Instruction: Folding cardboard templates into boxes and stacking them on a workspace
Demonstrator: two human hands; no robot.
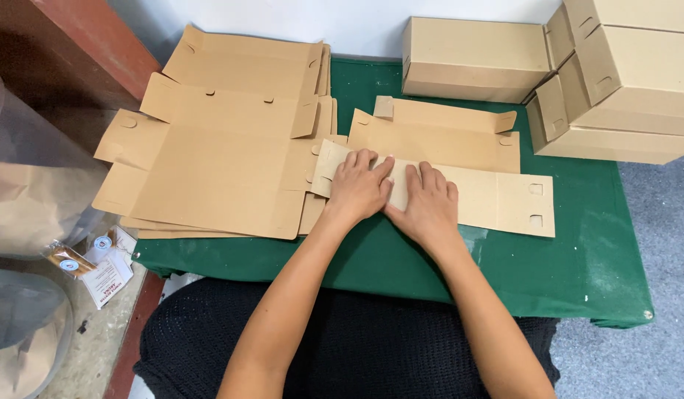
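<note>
Two flat palms, the left hand (359, 188) and right hand (426, 201), press the folded cardboard box blank (497, 198) onto the green table (578, 266), fingers spread, grasping nothing. A stack of flat blanks (216, 170) lies at nine o'clock, overlapping its left end; uneven pressure could skew the crease or drag that stack.

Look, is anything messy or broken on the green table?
Nothing looks broken. Both the left hand and right hand press flat on a folded cardboard piece. The stack of flat cardboard sheets is fanned unevenly and overhangs the green table at its left edge. The cloth shows pale scuffs.
</note>
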